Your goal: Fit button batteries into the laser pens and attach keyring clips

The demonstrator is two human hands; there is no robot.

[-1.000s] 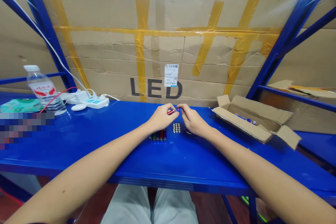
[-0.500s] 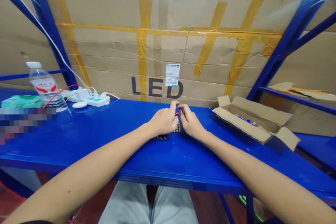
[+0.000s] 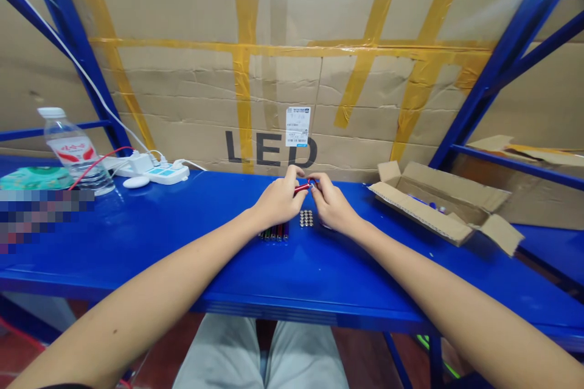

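My left hand (image 3: pixel 279 199) is closed around a slim red metal tube (image 3: pixel 302 188), pen-like in shape. Its right end reaches my right hand (image 3: pixel 334 205), whose thumb and fingers pinch there; a small red and silver part shows between the fingertips, too small to name. On the table just below the hands, small round silver button cells (image 3: pixel 306 218) stand in a neat grid. Under my left wrist lies a row of slim coloured metal tubes (image 3: pixel 279 233), side by side, their far ends covered by the hand.
An open cardboard box (image 3: pixel 420 209) with some blue items inside stands on the right of the blue table (image 3: pixel 182 243). At the left are a water bottle (image 3: pixel 75 152), a green packet (image 3: pixel 34 178) and a white power strip (image 3: pixel 166 173). A large cardboard panel (image 3: pixel 191 97) stands behind.
Both hands have shifted slightly up and more of the red tube shows between them. The grid of button cells is now more visible. The view has tilted a little.
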